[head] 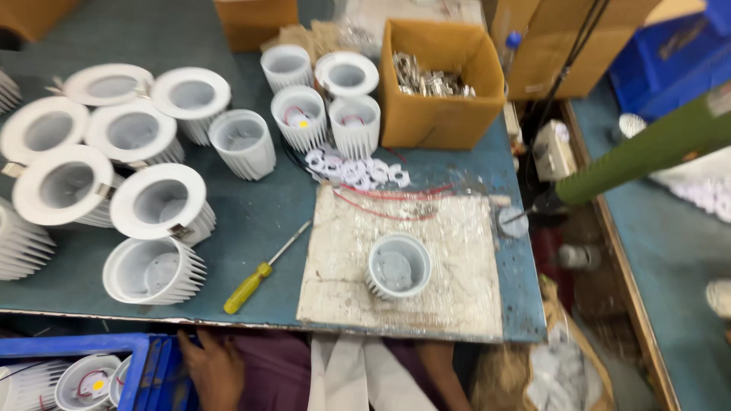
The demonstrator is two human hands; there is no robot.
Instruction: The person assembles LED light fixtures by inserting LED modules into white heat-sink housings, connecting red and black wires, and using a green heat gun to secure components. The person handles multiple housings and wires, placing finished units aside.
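Left hand [215,371] low in frame, below the table edge; fingers loosely spread and flat against the rim of the blue plastic crate [145,358], gripping nothing; the crate holds white finned lamp housings [87,383], partly cut off by the frame edge. Right hand out of view; only a forearm [445,377] shows beneath the table edge, so finger state cannot be told. On the worn square work board [449,281], one white finned cylindrical lamp housing [397,266] stands upright, open end up, long axis vertical. Yellow-handled screwdriver [263,270] lies on the blue-green table [251,205] just left of the board, tip pointing up-right toward it. Frame blurred; small details unclear.
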